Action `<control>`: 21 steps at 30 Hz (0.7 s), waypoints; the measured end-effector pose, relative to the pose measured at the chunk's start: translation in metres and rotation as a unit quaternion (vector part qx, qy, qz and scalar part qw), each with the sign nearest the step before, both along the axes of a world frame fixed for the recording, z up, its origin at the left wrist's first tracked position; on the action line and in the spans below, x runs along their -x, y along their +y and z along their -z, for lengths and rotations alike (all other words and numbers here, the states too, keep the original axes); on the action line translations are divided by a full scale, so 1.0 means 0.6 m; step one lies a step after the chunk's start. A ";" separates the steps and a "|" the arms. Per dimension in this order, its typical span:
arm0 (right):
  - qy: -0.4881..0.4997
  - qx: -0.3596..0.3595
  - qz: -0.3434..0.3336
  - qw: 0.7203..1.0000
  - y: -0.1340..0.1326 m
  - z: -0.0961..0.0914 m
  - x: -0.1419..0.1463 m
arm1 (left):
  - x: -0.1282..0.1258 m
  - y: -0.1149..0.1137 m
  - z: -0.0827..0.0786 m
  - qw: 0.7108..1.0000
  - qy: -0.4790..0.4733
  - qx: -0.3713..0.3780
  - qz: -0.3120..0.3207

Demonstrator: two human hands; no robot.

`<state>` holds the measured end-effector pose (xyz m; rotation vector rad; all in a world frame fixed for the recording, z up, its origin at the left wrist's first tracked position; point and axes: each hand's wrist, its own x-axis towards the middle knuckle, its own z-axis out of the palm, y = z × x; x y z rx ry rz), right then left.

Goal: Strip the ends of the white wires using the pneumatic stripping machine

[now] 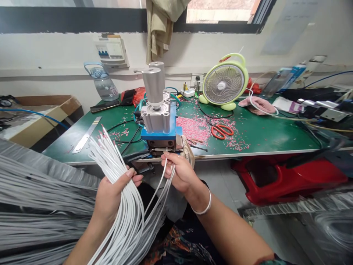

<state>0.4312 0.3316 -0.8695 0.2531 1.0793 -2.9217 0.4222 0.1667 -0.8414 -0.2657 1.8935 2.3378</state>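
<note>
A thick bundle of white cables (125, 202) is wrapped in my left hand (113, 191), its ends fanned upward, some tipped pink-red. My right hand (180, 171) pinches a single white cable (164, 167) close to its end, and a few more cables hang through its lower fingers. That pinched end meets the front opening of a pneumatic press (158, 121), which has a silver cylinder above a blue plate. How far the end reaches inside is hidden. A cloth-like wrap (187, 149) sits at the press's right side.
Pink and white clippings (193, 129) litter the green table (127, 110). Orange-handled scissors (222, 131), a green fan (224, 84), a steel ruler (87, 135) and a water bottle (103, 82) stand or lie there. A red plastic stool (286, 180) is below right; more cables (35, 206) lie left.
</note>
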 end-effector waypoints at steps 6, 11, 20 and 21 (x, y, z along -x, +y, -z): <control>0.071 -0.053 -0.038 0.995 0.009 0.025 -0.008 | 0.004 -0.008 0.019 0.996 -0.059 -0.068 0.011; 0.108 -0.148 -0.083 0.980 0.013 0.032 -0.027 | -0.003 0.001 0.042 0.995 -0.067 -0.009 0.073; 0.056 -0.175 -0.032 0.982 -0.019 0.018 -0.017 | -0.011 -0.003 0.051 0.979 0.011 0.146 0.142; 0.044 -0.136 -0.014 0.990 -0.019 0.014 -0.014 | -0.009 -0.003 0.045 0.986 -0.006 0.114 0.121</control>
